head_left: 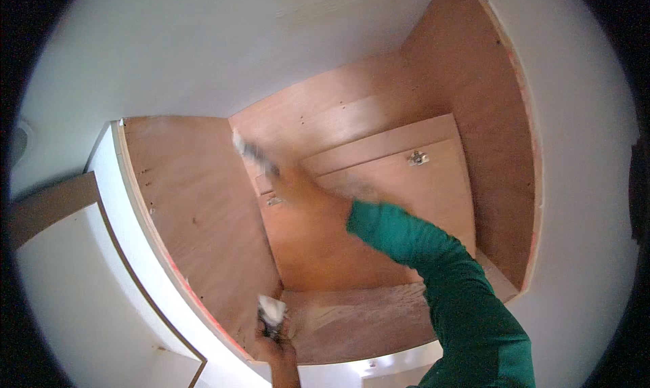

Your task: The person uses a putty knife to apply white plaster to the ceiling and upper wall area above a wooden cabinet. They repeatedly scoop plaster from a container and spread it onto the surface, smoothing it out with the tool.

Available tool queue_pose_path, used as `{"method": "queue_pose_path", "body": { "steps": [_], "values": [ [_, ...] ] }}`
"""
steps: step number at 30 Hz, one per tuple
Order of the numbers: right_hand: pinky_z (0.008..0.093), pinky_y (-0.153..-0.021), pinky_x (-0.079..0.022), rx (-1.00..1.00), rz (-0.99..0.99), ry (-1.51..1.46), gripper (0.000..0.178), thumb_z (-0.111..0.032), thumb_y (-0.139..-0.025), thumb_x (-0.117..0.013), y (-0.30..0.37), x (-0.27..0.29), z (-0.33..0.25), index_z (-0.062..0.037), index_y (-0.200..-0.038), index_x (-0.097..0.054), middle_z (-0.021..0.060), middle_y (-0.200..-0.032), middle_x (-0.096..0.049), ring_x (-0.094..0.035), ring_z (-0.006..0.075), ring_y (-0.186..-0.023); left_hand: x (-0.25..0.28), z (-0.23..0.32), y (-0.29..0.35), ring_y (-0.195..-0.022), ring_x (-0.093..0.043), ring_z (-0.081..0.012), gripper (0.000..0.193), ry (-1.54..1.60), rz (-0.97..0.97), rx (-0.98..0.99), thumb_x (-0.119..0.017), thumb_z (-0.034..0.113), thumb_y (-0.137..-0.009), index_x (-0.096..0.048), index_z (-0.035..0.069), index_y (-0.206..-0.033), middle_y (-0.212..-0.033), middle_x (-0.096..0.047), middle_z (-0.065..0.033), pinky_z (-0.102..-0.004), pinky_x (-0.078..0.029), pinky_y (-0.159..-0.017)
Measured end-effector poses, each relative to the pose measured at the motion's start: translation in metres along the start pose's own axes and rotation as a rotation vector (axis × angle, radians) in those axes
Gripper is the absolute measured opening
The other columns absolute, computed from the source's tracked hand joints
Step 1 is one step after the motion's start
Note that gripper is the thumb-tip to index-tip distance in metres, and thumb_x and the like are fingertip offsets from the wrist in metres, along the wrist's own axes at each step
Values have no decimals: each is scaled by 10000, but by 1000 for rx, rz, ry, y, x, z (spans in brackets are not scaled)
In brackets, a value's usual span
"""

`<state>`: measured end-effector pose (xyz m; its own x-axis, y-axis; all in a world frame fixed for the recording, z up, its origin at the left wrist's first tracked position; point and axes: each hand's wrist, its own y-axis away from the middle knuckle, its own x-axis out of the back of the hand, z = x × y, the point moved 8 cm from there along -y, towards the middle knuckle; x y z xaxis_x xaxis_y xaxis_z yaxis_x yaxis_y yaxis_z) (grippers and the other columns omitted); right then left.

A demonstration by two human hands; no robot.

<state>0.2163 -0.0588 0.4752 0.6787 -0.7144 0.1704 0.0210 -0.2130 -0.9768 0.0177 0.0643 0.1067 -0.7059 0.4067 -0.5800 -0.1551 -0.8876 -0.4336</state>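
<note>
Inside a brown wooden cabinet (203, 205), my right hand (294, 185), in a green sleeve, reaches toward the corner where the left side panel meets the back. It is closed around a paintbrush (256, 154) with a pale tip and a dark grey middle, smeared by motion. The brush tip is at or close to that corner; contact cannot be made out. Lower down, near the cabinet's front left edge, my left hand (277, 351) is closed around a small dark object with a white top (272, 310), whose kind is unclear.
A loose wooden door panel (440, 185) with a metal hinge (418, 158) leans inside the cabinet. The right side panel (501, 144) and bottom board (359, 320) enclose the space. White ceiling (271, 36) lies above. A brown-edged white panel (81, 293) stands at left.
</note>
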Motion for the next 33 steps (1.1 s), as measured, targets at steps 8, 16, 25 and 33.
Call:
{"method": "queue_pose_path", "body": {
  "steps": [8,16,25,33],
  "values": [
    [371,-1102,-401,92,-717,11,515,-158,-994,-543,182,-28,-82,-72,-1488,-425,138,-1506,-436,-475,251,-1318,-99,58,-10,-799,-699,-249,300,484,-65,247,-494,126,-956,-561,-69,-1175,-1010,-683,-171,-352,-638,-730],
    [391,-1080,-433,-266,-386,164,410,-225,-975,-572,194,52,-24,-126,-1373,-561,156,-1382,-542,-529,295,-1264,-108,77,3,-930,-684,-281,290,385,-61,197,-462,125,-994,-523,-102,-1164,-1090,-633,-189,-414,-670,-740],
    [458,-1077,-457,390,-765,650,460,-218,-897,-643,165,21,-130,-197,-1353,-588,109,-1420,-519,-486,318,-1335,-97,100,7,-920,-693,-273,257,224,-54,37,-495,89,-968,-529,-58,-1176,-1071,-651,-158,-405,-626,-707],
    [471,-1094,-427,455,-966,836,415,-249,-935,-593,180,-5,-125,-206,-1348,-572,95,-1408,-522,-464,298,-1355,-83,88,6,-1067,-630,-243,263,-56,65,1,-497,107,-1000,-560,-55,-1198,-1141,-651,-133,-350,-481,-980]
  ]
}}
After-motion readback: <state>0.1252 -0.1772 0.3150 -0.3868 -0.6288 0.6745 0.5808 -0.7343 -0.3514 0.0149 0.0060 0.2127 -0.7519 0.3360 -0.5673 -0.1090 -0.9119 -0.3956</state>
